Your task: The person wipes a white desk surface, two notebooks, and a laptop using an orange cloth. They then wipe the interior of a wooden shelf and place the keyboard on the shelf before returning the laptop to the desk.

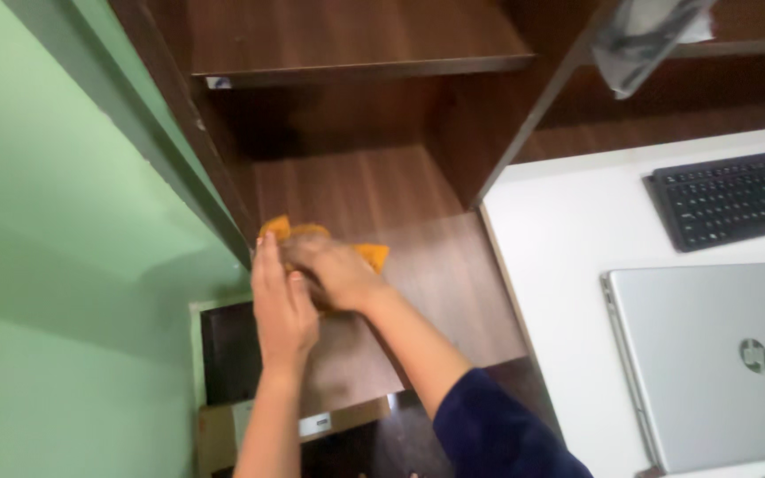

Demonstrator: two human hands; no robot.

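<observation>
While the right hand (334,270) is pressing a crumpled orange cloth (374,256) flat against the smooth, dark wood-grain shelf (453,283), its fingers are lying spread over the fabric rather than clenched. The left hand (282,305) is resting just beside it, fingers straight and touching the cloth's near edge. A closed silver laptop (710,363) and a black keyboard (728,196) are lying on the white table (560,239).

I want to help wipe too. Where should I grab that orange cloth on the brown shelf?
Probably the orange cloth's right corner, coming from the right. That corner pokes out flat on the brown shelf, while the left hand and right hand cover the cloth's middle.
</observation>
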